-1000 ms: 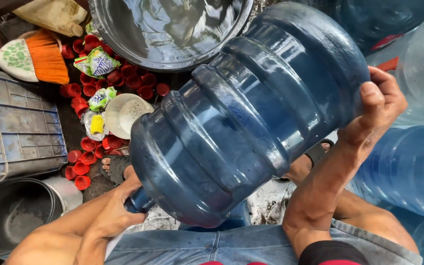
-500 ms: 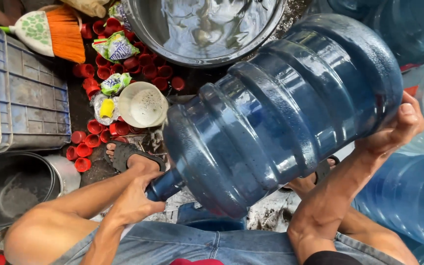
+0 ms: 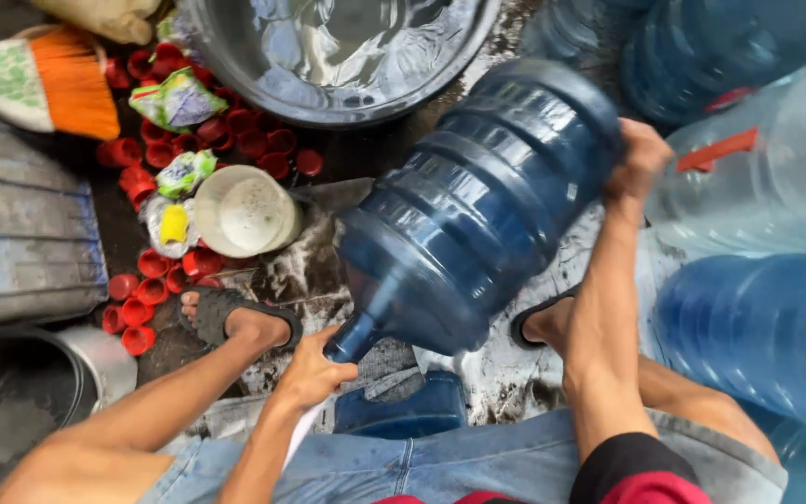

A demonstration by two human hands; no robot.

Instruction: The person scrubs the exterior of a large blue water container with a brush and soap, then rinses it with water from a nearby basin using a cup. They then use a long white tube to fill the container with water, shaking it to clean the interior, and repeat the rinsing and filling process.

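The person holds a big blue jug (image 3: 478, 215) tilted across the lap, neck down toward the body and base up and away. The left hand (image 3: 314, 373) is closed around the neck, at the jug's lowest point. The right hand (image 3: 641, 159) grips the edge of the base, fingers curled over the rim, arm stretched along the jug's right side. The jug is off the floor, carried by both hands, above the wet, foamy floor (image 3: 310, 271) between the person's two sandalled feet; the left foot (image 3: 235, 317) shows beside the left forearm.

Just beyond the jug's base sits a wide metal basin (image 3: 347, 56) with water in it. Red caps (image 3: 156, 280) lie scattered on the floor left of the jug, around a small white cup (image 3: 240, 210) and some plastic wrappers (image 3: 179, 98). An orange brush (image 3: 58, 79) lies further left, above a grey crate (image 3: 20, 243). A dark bucket (image 3: 11, 401) stands at the lower left. To the right, more jugs (image 3: 757, 233) lie packed close, one clear and others blue, just beside the right arm.
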